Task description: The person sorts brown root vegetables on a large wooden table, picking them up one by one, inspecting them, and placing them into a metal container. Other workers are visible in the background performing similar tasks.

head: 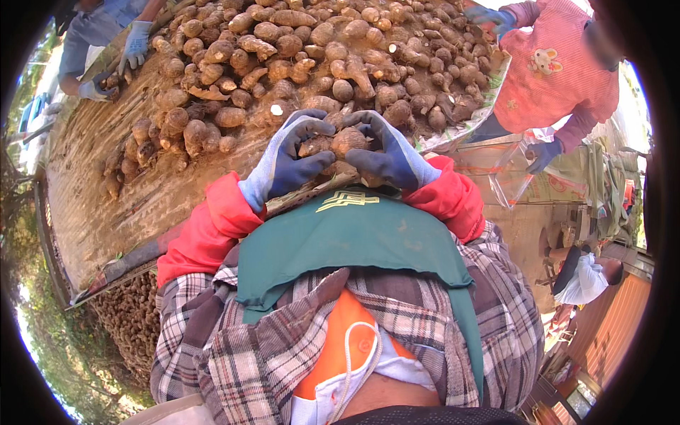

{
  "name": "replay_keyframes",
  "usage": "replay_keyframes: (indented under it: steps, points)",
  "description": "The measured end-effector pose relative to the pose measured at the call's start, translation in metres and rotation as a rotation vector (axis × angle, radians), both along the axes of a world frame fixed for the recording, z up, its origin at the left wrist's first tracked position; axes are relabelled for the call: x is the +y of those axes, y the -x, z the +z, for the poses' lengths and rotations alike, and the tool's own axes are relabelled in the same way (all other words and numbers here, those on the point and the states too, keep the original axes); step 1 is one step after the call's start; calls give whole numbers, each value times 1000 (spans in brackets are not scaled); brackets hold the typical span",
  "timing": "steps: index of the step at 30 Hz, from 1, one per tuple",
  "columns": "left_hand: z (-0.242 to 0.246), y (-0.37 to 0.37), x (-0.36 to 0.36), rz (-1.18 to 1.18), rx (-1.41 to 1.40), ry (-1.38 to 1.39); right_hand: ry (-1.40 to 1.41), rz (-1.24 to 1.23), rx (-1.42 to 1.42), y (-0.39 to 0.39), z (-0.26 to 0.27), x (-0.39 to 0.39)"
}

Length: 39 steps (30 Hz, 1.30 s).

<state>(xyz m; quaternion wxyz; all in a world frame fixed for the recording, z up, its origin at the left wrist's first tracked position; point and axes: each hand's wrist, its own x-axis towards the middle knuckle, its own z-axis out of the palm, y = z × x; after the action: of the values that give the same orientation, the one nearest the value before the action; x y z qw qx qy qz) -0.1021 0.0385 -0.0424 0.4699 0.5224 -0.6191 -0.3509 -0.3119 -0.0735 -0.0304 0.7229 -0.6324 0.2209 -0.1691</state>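
Note:
In blue rubber-coated gloves, both my hands meet at the near edge of a table spread with brown taro corms (289,45). My left hand (297,151) curls its fingers and thumb around a small corm (317,145). Beside it, my right hand (390,154) grips a rounder corm (349,141) between fingers and thumb. The two corms lie close together, with more soil-covered corms under and just beyond them. My palms and the undersides of the corms are hidden.
A co-worker's gloved hands (135,45) handle corms at the far left. At the right, another co-worker in a pink checked top (558,74) holds a clear plastic bag (510,175). A large corm pile (127,324) lies below the table's left side. Someone sits farther right.

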Motion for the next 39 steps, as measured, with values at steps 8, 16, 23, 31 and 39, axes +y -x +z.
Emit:
replay_keyframes:
  steps: [8,16,23,31,39]
  points:
    - [-27,37,-28,199,-248,146,448,-291,62,2,-22,-2]
    - [-16,59,-81,12,54,-267,692,-582,-107,18,-24,-32]
    - [-28,0,-141,219,-995,-180,31,-659,-260,59,-16,-48]
    - [-40,-49,-158,80,-48,-358,-294,-527,-403,60,-39,-50]
    - [-23,-78,-104,202,41,-390,-252,-563,-438,77,-48,-55]
